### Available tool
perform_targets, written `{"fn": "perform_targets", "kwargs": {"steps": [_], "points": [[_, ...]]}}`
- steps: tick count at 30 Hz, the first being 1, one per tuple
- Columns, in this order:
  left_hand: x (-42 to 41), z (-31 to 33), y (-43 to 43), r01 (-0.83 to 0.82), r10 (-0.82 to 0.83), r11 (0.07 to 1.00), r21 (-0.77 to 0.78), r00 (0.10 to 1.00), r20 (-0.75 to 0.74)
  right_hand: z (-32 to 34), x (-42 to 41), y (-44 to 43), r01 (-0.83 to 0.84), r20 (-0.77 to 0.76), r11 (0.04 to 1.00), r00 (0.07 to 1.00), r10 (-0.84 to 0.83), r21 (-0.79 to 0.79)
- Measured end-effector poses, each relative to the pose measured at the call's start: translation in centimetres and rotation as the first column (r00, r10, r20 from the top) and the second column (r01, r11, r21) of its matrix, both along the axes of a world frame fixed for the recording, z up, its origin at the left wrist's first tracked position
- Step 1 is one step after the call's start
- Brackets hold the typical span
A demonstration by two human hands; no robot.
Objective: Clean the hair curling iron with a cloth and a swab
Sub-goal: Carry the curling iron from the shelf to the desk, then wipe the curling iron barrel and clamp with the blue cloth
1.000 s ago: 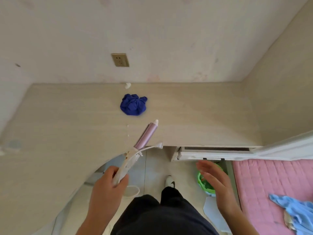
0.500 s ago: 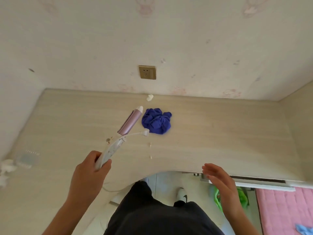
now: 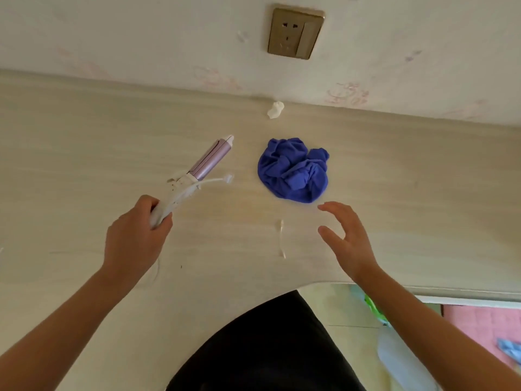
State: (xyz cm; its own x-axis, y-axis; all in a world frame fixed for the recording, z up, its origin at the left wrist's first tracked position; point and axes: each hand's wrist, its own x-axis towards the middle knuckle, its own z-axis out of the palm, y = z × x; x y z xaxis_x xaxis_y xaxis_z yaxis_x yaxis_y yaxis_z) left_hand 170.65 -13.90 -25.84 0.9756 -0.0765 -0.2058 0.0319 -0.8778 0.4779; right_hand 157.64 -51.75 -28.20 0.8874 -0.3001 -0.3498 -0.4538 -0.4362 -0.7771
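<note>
The slim curling iron with a white handle and a pinkish-lilac metal barrel [image 3: 197,176] is held above the pale wood-grain desk [image 3: 84,142], barrel pointing up and to the right toward the wall, a short white cord with a small plug hanging from its neck. The left hand [image 3: 135,235] is wrapped closed around the lower end of the handle. Just right of the barrel tip, apart from it, lies the crumpled deep-blue cloth [image 3: 293,170], flat on the desk. The right hand [image 3: 346,238] hovers below the cloth with fingers spread wide and nothing in it, near but not touching the fabric. Between the hands lies a thin white cotton swab [image 3: 281,238], untouched. A small white wad [image 3: 275,109], possibly tissue, sits by the wall below the brass-coloured wall socket [image 3: 294,32]. Cleaning appears not yet begun: wiping with the cloth and the swab work are both still ahead.
</note>
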Motion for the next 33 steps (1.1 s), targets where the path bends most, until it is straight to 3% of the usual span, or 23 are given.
{"fn": "perform_targets", "kwargs": {"steps": [5, 8, 11, 17, 23, 27, 33], "points": [[2.5, -7.7, -0.2, 0.085, -0.085, 0.996, 0.012, 0.996, 0.029, -7.3, 1.4, -1.0, -0.131, -0.014, 0.954, 0.991, 0.132, -0.268], [3.0, -10.5, -0.6, 0.108, -0.109, 0.994, 0.032, 0.993, 0.035, -10.4, 1.0, -0.7, -0.243, -0.092, 0.775, 0.968, 0.234, -0.583], [2.6, -11.4, -0.5, 0.115, -0.116, 0.993, 0.020, 0.989, 0.091, -12.0, 0.8, -0.5, -0.265, -0.117, 0.658, 0.958, 0.260, -0.705], [3.2, -13.2, 0.8, 0.305, -0.297, 0.952, 0.006, 0.923, 0.243, -12.8, 0.9, -0.4, -0.269, -0.129, 0.578, 0.954, 0.271, -0.771], [3.4, -14.5, 1.2, 0.323, -0.270, 0.945, -0.045, 0.853, 0.447, -13.0, 1.0, -0.1, -0.239, -0.107, 0.554, 0.960, 0.260, -0.797], [4.0, -14.6, 1.0, 0.321, -0.304, 0.946, 0.043, 0.835, 0.460, -12.7, 0.7, 0.1, -0.209, -0.088, 0.598, 0.970, 0.225, -0.774], [3.7, -14.4, 1.0, 0.285, -0.238, 0.958, -0.038, 0.860, 0.450, -12.1, 0.3, 0.6, -0.111, 0.026, 0.709, 0.983, 0.179, -0.697]]}}
